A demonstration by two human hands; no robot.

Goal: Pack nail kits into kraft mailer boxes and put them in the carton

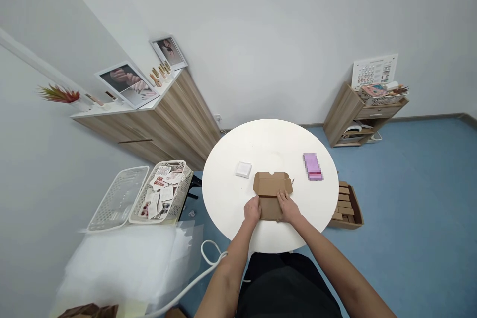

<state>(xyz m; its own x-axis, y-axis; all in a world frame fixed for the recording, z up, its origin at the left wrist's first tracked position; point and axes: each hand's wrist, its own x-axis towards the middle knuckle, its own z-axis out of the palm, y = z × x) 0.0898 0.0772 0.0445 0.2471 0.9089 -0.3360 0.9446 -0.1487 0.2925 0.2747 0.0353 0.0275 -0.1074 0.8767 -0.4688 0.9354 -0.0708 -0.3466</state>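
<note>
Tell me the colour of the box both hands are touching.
The box is plain brown, seen best in the head view.

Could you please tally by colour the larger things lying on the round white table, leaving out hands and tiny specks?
Brown: 1, the cardboard box
White: 1, the square item
Purple: 1, the pixelated item, details unclear
Total: 3

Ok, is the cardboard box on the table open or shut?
Open: the cardboard box has its lid folded back beyond the near part, side flaps sticking out.
</note>
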